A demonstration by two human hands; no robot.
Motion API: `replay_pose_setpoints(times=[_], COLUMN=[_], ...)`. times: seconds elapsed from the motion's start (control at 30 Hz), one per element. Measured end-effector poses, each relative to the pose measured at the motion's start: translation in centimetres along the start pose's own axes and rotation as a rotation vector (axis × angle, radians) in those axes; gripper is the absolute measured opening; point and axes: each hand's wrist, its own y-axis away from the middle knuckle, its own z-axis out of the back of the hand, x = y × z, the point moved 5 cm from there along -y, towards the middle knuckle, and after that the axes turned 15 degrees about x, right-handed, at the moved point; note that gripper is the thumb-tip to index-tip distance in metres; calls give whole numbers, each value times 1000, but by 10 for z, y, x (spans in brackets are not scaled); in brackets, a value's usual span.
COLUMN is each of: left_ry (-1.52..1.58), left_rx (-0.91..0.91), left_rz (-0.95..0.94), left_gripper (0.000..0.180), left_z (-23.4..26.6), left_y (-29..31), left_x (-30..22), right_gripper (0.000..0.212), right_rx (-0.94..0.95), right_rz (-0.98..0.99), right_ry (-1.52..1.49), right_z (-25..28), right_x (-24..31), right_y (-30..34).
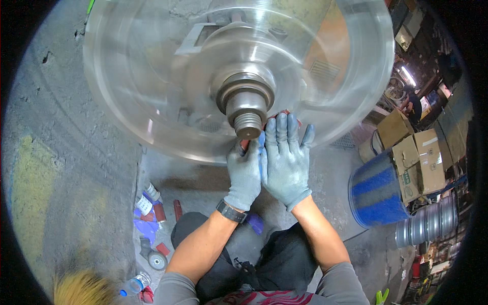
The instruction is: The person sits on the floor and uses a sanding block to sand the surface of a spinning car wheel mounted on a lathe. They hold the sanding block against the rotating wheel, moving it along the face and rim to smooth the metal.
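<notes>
Noted grey floor (330, 188) beneath. Saw right hand (287, 165), gloved, nearly flat, fingers straight and slightly parted, fingertips over a reddish piece (283, 113) at centre of frame. Found left hand (244, 175), gloved, just beside; could not tell its grip, fingers mostly hidden. Logged silvery disc (239, 56), blurred, across upper middle, with threaded metal shaft (248, 109) above the hands. Farther out, recorded blue drum (375, 190) at right, clear bottle (134, 285) at lower left.

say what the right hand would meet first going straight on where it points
The right hand would probably meet the red-brown piece just ahead, perhaps touching it, then the blurred metal wheel; depth is unclear.
</notes>
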Motion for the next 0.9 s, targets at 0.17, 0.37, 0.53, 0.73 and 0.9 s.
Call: replay_pose_setpoints(times=[0.17,0.37,0.53,0.73,0.9], left_ry=[93,23,19,32,97], left_rx=[-20,-34,-24,-26,-37], left_rz=[20,-15,-26,36,77], left_gripper=[32,22,30,32,33], left_z=[0,-2,0,6,9], left_y=[1,0,0,1,0], left_x=[-1,-9,-4,5,13], right_gripper=[64,66,68,68,67], right_rx=[-18,18,19,21,22], right_rz=[-33,-70,-77,-78,-80], right_ry=[-18,-16,-33,-56,-80], right_z=[-3,-7,-13,-15,-13], right_x=[4,5,4,4,5], right_y=[-1,0,3,4,6])
